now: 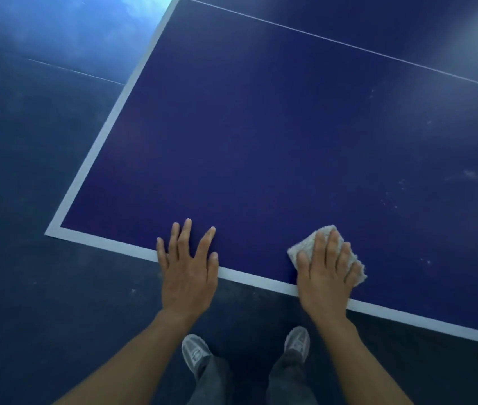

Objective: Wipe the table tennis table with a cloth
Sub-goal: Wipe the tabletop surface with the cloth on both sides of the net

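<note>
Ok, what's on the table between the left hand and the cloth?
Nothing: the head view shows only bare blue table and its white edge line between left hand and cloth.

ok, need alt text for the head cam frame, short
A person's right hand presses a white cloth onto a blue table tennis table by its white-lined near edge, while the left hand rests flat on that edge beside it. Pale specks dot the surface to the right; grey shoes show on the dark floor below.
</note>
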